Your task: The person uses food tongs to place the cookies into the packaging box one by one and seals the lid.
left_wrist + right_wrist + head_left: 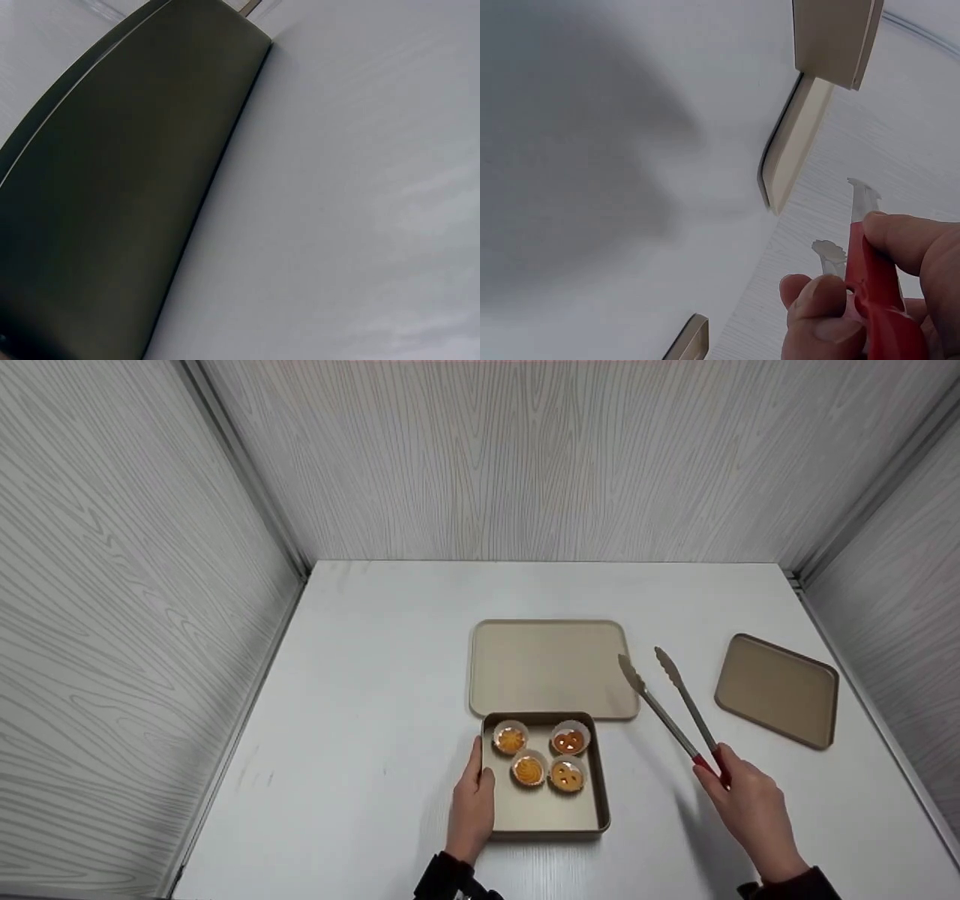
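My left hand (471, 810) holds the left side of a deep square baking pan (544, 816), thumb at the rim and fingers along the outer wall. Several small egg tarts (529, 770) in pale cups sit in the pan's far half, with differing toppings. Only the pan's dark outer wall (127, 165) fills the left wrist view; the hand is almost wholly out of it. My right hand (754, 814) grips metal tongs (679, 727) by their red handles (874, 277). The tong tips stand apart with nothing between them, over the right edge of the large tray.
A large shallow beige tray (551, 667) lies just beyond the pan, whose far rim overlaps the tray's near edge in the head view. A smaller brown tray (780, 690) lies angled at the right. Wood-grain panels (487, 457) enclose the white table (337, 697).
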Motion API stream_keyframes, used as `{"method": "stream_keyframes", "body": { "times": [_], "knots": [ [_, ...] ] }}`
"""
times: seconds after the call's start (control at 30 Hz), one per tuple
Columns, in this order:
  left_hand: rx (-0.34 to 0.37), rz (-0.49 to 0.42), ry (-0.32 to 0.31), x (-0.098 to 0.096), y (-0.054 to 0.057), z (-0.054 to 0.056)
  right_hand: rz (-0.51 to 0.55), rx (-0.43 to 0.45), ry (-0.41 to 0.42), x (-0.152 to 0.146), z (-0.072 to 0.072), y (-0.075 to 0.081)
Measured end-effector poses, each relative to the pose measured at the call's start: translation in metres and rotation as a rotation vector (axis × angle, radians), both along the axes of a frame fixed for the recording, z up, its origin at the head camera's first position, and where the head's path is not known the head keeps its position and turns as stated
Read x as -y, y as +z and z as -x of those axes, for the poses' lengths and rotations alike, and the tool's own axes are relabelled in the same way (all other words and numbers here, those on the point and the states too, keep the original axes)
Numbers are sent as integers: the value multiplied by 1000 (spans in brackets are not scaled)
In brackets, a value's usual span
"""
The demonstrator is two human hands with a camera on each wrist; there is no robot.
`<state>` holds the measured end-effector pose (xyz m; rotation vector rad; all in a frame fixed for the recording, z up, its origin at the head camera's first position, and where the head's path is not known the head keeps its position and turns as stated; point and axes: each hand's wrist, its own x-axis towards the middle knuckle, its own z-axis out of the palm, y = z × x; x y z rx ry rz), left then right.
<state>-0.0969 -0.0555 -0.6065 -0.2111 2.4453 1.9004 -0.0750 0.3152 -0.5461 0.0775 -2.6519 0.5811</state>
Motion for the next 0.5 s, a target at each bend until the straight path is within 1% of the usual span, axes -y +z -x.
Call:
{"method": "stream_keyframes", "body": {
  "times": [0.2,0.33,0.5],
  "knots": [
    [1,-5,0,0,0,0,19,96,-44,-4,0,-2],
    [-4,-27,-4,1,-1,1,15,119,-58,-7,0,-4],
    [0,-32,-4,1,-3,2,24,163,-77,-10,0,-6]
  ]
}}
